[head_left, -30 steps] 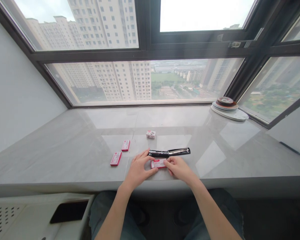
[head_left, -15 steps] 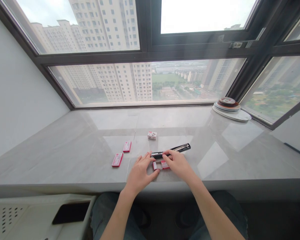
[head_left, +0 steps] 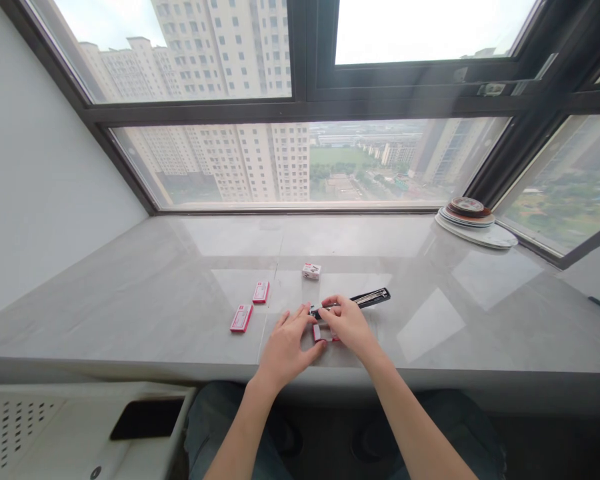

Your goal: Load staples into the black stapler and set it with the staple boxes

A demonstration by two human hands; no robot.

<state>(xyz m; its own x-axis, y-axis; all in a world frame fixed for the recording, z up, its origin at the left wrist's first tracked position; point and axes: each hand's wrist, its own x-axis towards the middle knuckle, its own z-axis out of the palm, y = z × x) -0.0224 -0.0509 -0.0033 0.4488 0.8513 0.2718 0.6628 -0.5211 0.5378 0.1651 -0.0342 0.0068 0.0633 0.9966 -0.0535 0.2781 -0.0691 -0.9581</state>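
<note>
Left hand point(head_left: 289, 347) grips an opened box point(head_left: 317, 333); right hand point(head_left: 347, 324) pinches over a stapler point(head_left: 374, 297), any held item hidden; this delicate step's next move probably needs precision

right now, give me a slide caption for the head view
Two hands at a black stapler and an opened box, three more small boxes nearby on the sill.

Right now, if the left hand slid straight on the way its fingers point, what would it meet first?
Most likely the black stapler: its left end lies just at the fingertips of the left hand, though I can't tell whether they touch.
</note>
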